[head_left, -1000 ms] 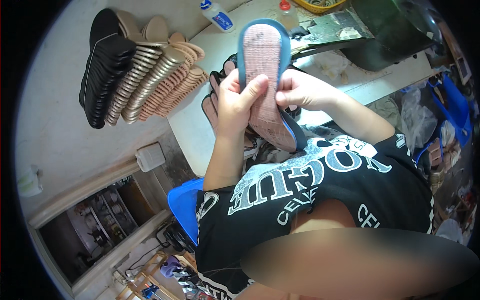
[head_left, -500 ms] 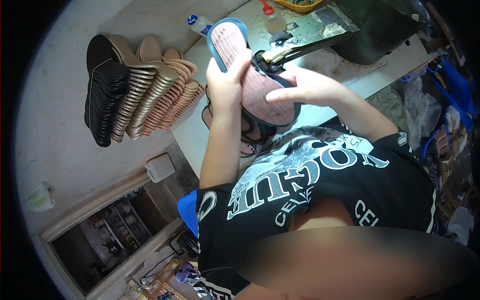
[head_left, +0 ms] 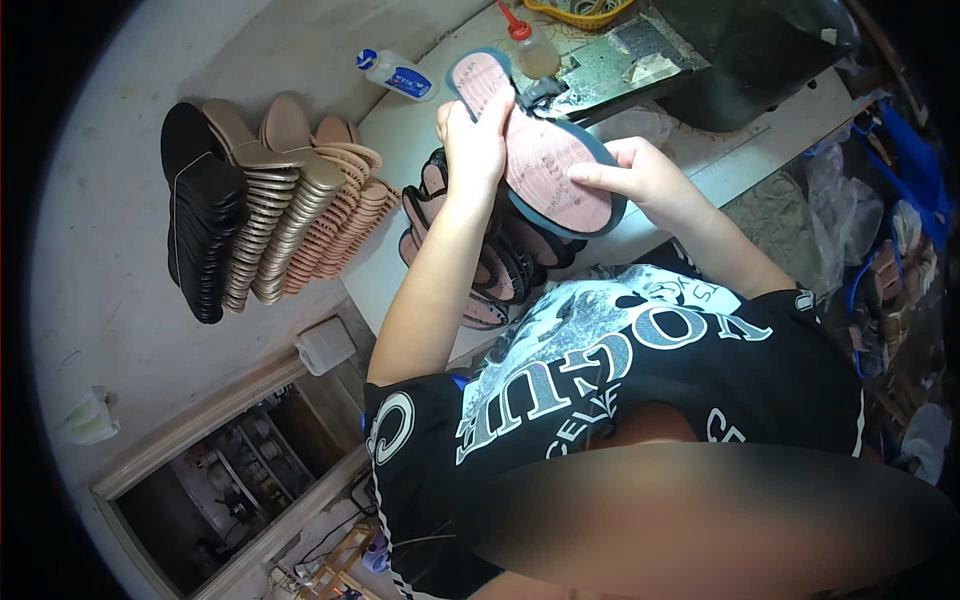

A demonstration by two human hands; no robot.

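Note:
With both hands I hold up a sandal (head_left: 545, 165), its pinkish ribbed outsole facing me and a dark bluish rim around it. My left hand (head_left: 474, 145) wraps the narrow middle near the heel, thumb across the sole. At the wide toe end, my right hand (head_left: 640, 178) grips the edge, its thumb lying on the sole and its other fingers partly hidden behind. Below the held sandal, a heap of black-strapped sandals (head_left: 500, 272) with pink soles lies on the white table (head_left: 385, 140).
Bundled soles (head_left: 205, 210) in black, gold and pink stand against the wall at left. Behind the sandal are a white-and-blue bottle (head_left: 395, 75), a red-capped squeeze bottle (head_left: 530, 45), a green machine plate (head_left: 635, 60) and a yellow basket (head_left: 585, 12). Plastic bags (head_left: 845, 200) hang at right.
The sandal has shifted right and slightly down in the picture, turning its outsole more squarely toward me. Both hands keep their hold. More of the sandal heap now shows.

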